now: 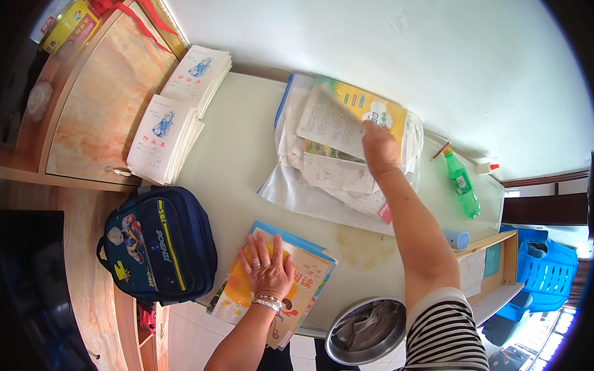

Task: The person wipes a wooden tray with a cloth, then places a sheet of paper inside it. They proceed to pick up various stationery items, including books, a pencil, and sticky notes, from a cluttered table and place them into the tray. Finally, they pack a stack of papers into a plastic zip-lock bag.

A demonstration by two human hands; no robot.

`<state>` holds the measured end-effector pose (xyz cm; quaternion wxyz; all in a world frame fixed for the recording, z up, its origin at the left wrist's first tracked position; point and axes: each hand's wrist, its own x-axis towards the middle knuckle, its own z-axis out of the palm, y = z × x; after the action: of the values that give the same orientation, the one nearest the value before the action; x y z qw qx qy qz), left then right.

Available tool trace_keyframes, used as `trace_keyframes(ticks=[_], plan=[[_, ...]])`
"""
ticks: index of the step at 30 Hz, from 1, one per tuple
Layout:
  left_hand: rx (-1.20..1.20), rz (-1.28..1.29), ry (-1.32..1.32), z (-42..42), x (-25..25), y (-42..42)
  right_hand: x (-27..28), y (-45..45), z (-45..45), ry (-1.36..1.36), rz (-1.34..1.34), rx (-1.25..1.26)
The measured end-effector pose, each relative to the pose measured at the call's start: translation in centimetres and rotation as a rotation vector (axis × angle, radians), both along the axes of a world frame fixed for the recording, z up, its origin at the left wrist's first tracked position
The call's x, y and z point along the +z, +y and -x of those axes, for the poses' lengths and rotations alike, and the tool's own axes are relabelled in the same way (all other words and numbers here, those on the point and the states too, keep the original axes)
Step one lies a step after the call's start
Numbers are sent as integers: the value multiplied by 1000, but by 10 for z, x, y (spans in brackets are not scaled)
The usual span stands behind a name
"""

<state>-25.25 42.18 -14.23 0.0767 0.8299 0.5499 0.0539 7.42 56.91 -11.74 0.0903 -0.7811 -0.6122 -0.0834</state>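
My left hand [269, 273] lies flat with its fingers spread on a stack of thin books with an orange and yellow cover [293, 303], near the table's front edge. Farther back, my right hand [381, 146] is on a yellow booklet [395, 108] and a printed sheet [336, 120]; the sheet's edge meets my curled fingers, and whether they pinch it I cannot tell. Beneath these are loose papers [332, 172] on a clear plastic zip bag [287, 195] with a blue edge.
Two piles of exercise books [164, 136] and a dark blue school bag [165, 244] stand at the left. A green plastic bottle [461, 184], a glue bottle [486, 168] and a blue cup [457, 238] are at the right. A metal basin with a grey cloth [365, 330] sits at the front edge.
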Motion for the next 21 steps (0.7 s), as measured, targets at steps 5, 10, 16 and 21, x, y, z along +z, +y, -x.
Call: trace_keyframes(ticks=[5,10,16,21], plan=[[9,-6,-33,-2,3,-2,27,-41,-8,253,-344,-93],[16,-1,-49,-1,5,0,57,-62,-7,318,-436,55],[197,317,-863,24,18,14,127,-134,9,274,-468,406],[240,612,-1614,29,82,24,151,-190,19,288,-442,520]])
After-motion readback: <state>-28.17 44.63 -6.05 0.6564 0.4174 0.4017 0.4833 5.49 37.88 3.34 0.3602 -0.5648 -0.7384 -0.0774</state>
